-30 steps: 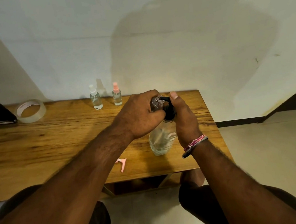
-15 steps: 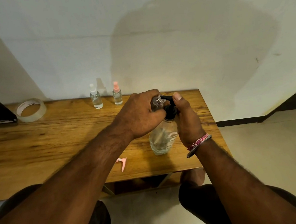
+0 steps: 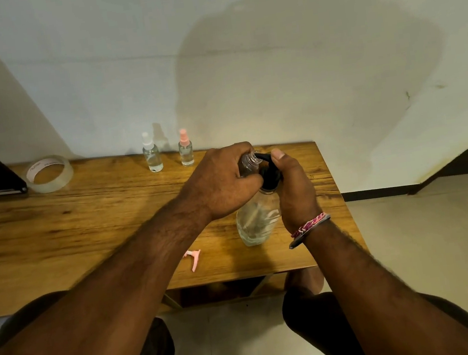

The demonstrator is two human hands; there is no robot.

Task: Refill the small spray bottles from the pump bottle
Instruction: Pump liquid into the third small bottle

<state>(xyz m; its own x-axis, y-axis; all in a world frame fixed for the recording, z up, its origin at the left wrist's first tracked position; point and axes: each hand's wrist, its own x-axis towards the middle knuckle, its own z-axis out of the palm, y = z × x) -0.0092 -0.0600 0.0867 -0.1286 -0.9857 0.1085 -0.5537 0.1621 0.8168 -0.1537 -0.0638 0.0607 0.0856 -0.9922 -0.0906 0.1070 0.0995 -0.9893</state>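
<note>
Pump bottle [image 3: 258, 221] top behind both hands' fingers [image 3: 279, 156].

A single head-worn, wide-angle camera looked forward and down from above a seated person's lap. It faced the wooden table [image 3: 84, 226] and the wall [image 3: 240, 57] behind its far edge. The forearms filled the near foreground; the table's right corner and the floor [image 3: 428, 241] beside it were in view.

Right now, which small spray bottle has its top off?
The small bottle gripped in the left hand; the white-capped bottle and pink-capped bottle by the wall remain capped.
</note>
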